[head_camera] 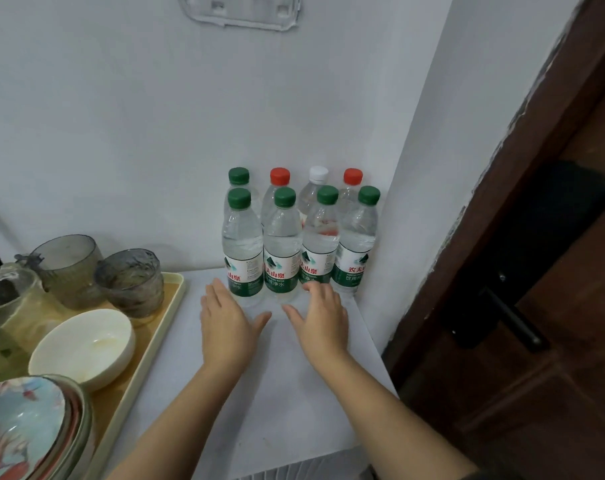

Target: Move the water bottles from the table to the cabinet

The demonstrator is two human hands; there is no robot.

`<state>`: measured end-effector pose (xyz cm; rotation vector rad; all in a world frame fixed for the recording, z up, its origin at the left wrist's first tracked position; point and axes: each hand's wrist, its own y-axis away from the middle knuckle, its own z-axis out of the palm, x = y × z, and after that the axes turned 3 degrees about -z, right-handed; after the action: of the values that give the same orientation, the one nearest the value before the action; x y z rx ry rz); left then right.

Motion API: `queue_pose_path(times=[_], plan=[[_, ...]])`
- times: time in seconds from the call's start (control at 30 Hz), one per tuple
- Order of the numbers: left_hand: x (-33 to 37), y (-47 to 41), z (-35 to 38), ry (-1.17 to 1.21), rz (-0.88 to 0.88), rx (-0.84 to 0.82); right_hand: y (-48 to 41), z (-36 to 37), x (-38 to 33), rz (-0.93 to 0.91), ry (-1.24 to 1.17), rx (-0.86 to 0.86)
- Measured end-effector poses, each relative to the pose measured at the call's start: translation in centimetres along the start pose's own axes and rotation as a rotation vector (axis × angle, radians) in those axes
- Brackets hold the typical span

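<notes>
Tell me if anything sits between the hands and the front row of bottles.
Nothing visible does. The left hand and right hand hover open over bare white tabletop, right before the front row of bottles. The tray of dishes stays off to the left.

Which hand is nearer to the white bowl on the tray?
Left. The left hand is just right of the white bowl; the right hand is farther right, near the bottles.
</notes>
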<state>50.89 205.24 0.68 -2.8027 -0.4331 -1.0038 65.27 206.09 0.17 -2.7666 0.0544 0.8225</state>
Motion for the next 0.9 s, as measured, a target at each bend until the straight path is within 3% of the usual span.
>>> queue_pose_path(times=[0.1, 0.2, 0.47, 0.9], plan=[[0.2, 2.5, 0.2, -0.321, 0.064, -0.025, 1.3, -1.5, 1.1, -0.054, 0.238, -0.079], [0.5, 4.4, 0.6, -0.496, 0.162, 0.009, 2.9, -2.6, 2.0, -0.054, 0.309, -0.152], [5.1, 7.5, 1.0, -0.588, 0.373, 0.047, 5.2, -7.2, 5.4, -0.043, 0.362, -0.119], [5.8, 15.8, 0.7, -0.589, 0.272, 0.123, 8.9, -9.7, 6.2, -0.277, 0.370, -0.109]])
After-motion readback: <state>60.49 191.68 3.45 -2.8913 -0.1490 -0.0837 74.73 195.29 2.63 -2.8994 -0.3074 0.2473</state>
